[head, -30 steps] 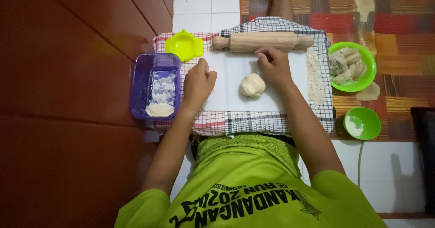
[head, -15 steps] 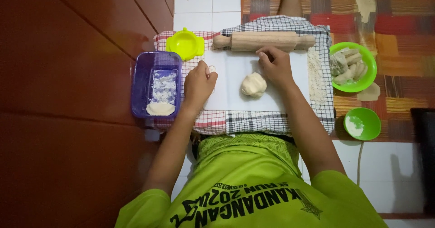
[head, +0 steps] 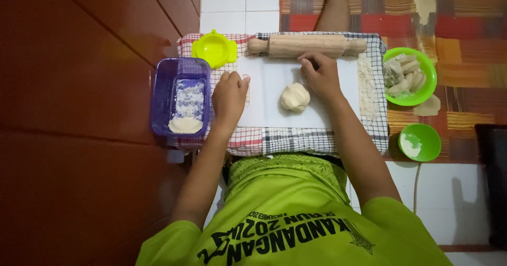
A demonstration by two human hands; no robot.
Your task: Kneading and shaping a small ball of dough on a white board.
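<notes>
The pale, lumpy round ball of dough (head: 294,97) lies on the white board (head: 269,113), beside the loosely curled, empty right hand (head: 320,77); the left hand (head: 228,94) rests flat, holding nothing.

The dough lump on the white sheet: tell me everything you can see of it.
The dough lump is pale cream, smooth, roughly round with a slight fold, and looks soft. It lies on the white sheet, below the rolling pin. The right hand rests just beside it, possibly touching; the left hand is apart.
</notes>
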